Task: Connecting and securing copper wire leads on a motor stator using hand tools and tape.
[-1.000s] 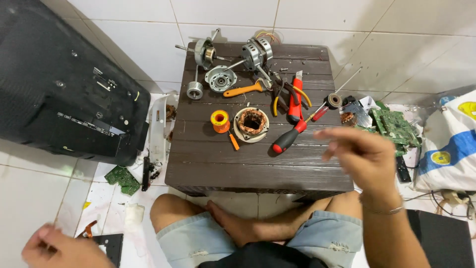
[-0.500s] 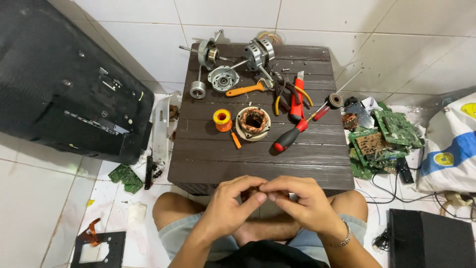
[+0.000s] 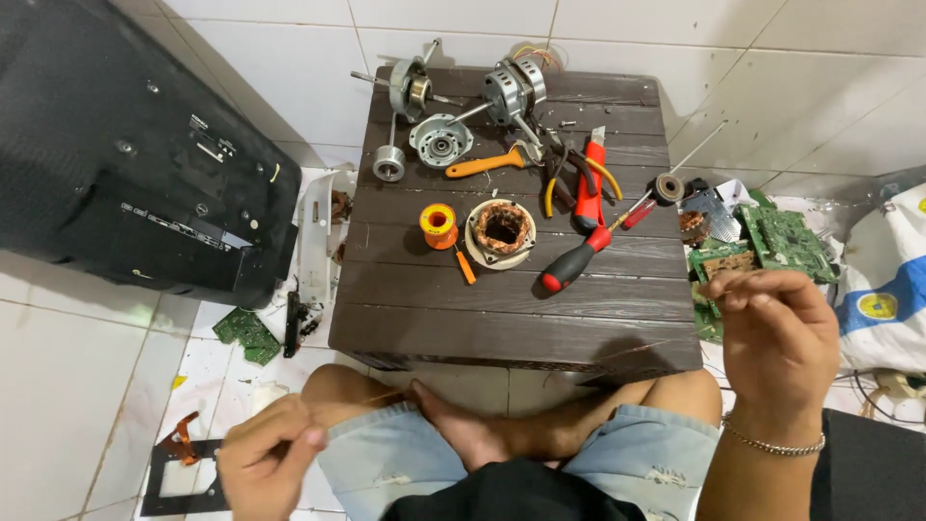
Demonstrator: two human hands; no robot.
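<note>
Stretched taut below the near edge of the dark table: a thin copper wire, pinched at each end. Left hand, fingers pressed on it, down left of the table; right hand, fingertips pinching, off its right corner.

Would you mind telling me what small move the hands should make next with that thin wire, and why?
Probably bring the stretched wire down toward the copper coil on the table. The left hand and right hand each pinch an end, spread wide above the lap, so the strand looks straightened and ready.
</note>
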